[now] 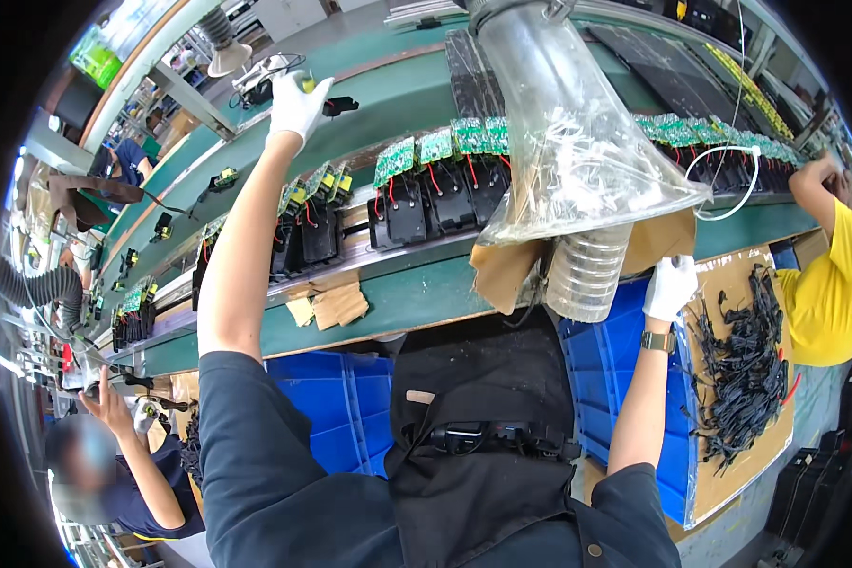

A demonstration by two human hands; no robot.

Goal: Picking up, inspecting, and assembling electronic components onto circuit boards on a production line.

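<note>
My left hand (298,106), in a white glove, reaches far over the green conveyor belt (388,87). Its thumb stands apart from the fingers, and a small yellow-green piece (308,84) shows between them; whether they touch it is unclear. Just right of that hand lies a small black part (341,106). My right hand (670,288), also gloved, is beside the cardboard flap (665,241) below the clear hood, its fingers bent together; what they hold, if anything, is hidden. A row of green circuit boards (396,159) with red wires and black cases (405,214) stands along the belt's near side.
The clear fume hood (587,151) and ribbed hose (589,273) hang before me. Blue bins (336,402) flank my lap. Black cables (743,364) lie on cardboard at right. Torn cardboard (339,305) rests on the near ledge. Co-workers sit at left and right (824,284).
</note>
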